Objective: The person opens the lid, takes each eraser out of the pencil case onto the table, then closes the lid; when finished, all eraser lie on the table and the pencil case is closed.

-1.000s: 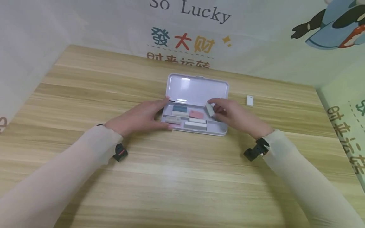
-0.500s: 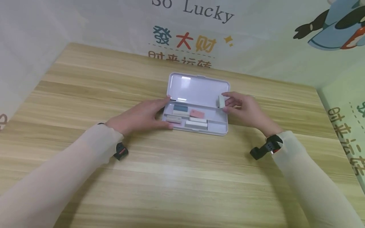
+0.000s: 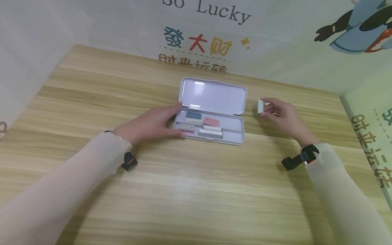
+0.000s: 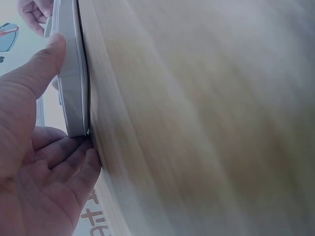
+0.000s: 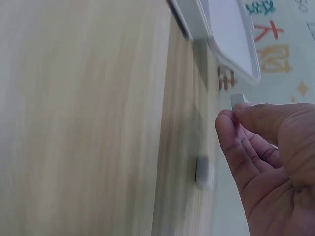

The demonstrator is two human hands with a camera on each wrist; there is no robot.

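Note:
A white pencil case (image 3: 234, 137) lies with its lid (image 3: 214, 97) laid back on the table. My left hand (image 3: 147, 126) grips its left end, thumb at the front edge and fingers at the back corner, which the left wrist view also shows. Inside are a blue-and-white eraser (image 3: 193, 117), a pink eraser (image 3: 211, 121) and several whitish ones in the front compartment. To the right of the case, my right hand (image 3: 283, 117) pinches a pale green-white eraser (image 3: 260, 107) between thumb and fingertips, above the table.
Another small white eraser (image 5: 204, 172) lies on the table near my right hand; in the head view that hand hides it. The wooden table (image 3: 183, 190) runs back to a printed cloth wall (image 3: 122, 30). Black straps (image 3: 306, 154) with devices sit on both wrists.
My right hand has carried the pale eraser out of the case's right part, over the lid's right edge, to the right side. My left hand has stayed on the case.

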